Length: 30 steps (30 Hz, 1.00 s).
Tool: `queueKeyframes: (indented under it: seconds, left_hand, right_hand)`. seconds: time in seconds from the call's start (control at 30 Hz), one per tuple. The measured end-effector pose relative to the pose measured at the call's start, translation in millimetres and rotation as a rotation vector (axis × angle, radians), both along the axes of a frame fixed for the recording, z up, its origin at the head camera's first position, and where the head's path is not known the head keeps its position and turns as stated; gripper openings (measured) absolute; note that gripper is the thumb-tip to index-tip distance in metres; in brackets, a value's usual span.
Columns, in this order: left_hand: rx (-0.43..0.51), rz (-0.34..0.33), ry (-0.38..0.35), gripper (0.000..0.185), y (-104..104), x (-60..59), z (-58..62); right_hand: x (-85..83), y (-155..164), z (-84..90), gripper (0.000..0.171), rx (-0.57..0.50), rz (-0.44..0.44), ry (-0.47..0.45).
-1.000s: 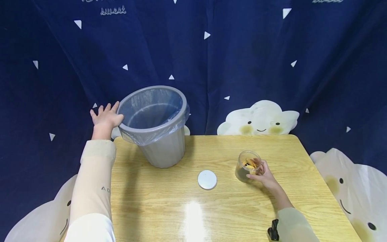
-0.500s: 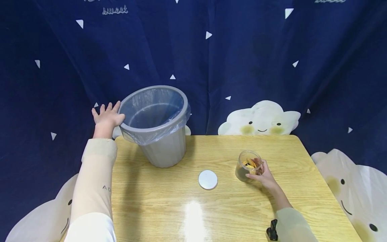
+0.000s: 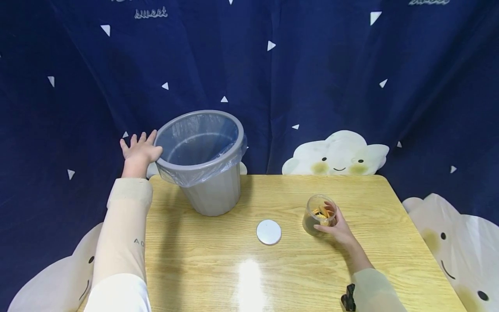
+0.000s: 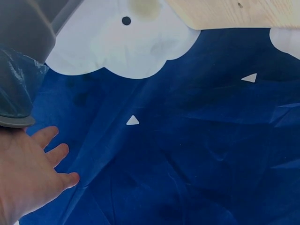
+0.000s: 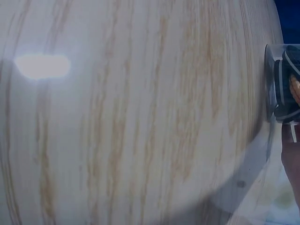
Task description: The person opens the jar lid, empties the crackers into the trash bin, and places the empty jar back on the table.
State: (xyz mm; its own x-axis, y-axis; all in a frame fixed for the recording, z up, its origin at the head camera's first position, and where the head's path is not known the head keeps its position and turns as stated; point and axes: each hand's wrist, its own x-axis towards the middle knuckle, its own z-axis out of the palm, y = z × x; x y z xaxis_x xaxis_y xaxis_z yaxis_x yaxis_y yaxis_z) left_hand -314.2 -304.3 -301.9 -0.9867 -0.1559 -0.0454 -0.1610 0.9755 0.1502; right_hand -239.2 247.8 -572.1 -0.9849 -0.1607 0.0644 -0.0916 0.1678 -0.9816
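Note:
A grey trash can [image 3: 212,197] with a clear plastic liner leans toward the left on the wooden table. Its rim is beside my left hand [image 3: 141,151], whose fingers are spread straight; the hand lies at the rim's left side, also seen in the left wrist view [image 4: 28,178]. My right hand [image 3: 339,227] grips a clear jar [image 3: 312,216] from the right, thumb in front and fingers behind. Cookies [image 3: 322,213], some yellow and some dark, lie inside the jar. Only the jar's edge shows in the right wrist view, with dark cookies [image 5: 283,86] through its wall.
A round white lid [image 3: 268,232] lies flat on the table [image 3: 202,260] between can and jar. A dark blue curtain [image 3: 249,78] with white triangles and clouds hangs behind. A black device [image 3: 348,298] is at the right sleeve.
My right hand's fingers have moved slightly farther around the back of the jar. The view has shifted a little; my left hand and the trash can hold the same relation.

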Motion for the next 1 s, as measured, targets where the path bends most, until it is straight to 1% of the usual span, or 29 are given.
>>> queueKeyframes:
  seconds: [0.1,0.2,0.33,0.4,0.43,0.53,0.63,0.67,0.77,1.0]
  left_hand:
    - [0.001,0.004,0.001,0.066,-0.1,0.3,-0.4]
    - [0.002,0.006,0.002,0.066,0.1,0.5,-0.5]
    - [0.007,0.006,-0.001,0.067,0.6,-0.4,-0.3]
    - [0.007,0.007,-0.009,0.067,0.6,-1.8,-0.3]
    - [0.004,0.006,-0.003,0.067,-4.9,-8.3,-6.3]
    - [0.000,0.008,-0.005,0.067,-5.0,-8.7,-6.6]
    - [-0.001,0.005,0.003,0.067,-5.0,-7.0,-6.5]
    - [0.002,0.006,-0.003,0.066,0.7,-0.5,-0.3]
    - [0.003,0.006,-0.005,0.066,0.6,0.1,0.0]
    - [0.010,0.007,-0.001,0.066,-0.6,0.8,0.3]
  right_hand:
    - [-1.0,-3.1,-0.4,0.087,0.007,-0.018,0.025]
    - [-1.7,-5.8,0.1,0.085,0.024,-0.036,0.030]
    - [0.0,-11.0,8.1,0.085,0.018,-0.060,0.010]
    - [2.5,-15.0,17.0,0.086,0.011,-0.073,0.004]
    - [3.7,-17.5,22.2,0.085,0.008,-0.082,0.003]
    - [6.5,-24.8,39.2,0.084,0.019,-0.098,0.017]
    - [4.2,-29.6,52.8,0.082,0.035,-0.104,0.044]
    - [2.8,-30.7,57.1,0.081,0.044,-0.105,0.055]
    - [-2.8,-33.0,67.7,0.081,0.054,-0.111,0.097]
    - [-13.4,-39.2,99.2,0.081,0.095,-0.128,0.185]
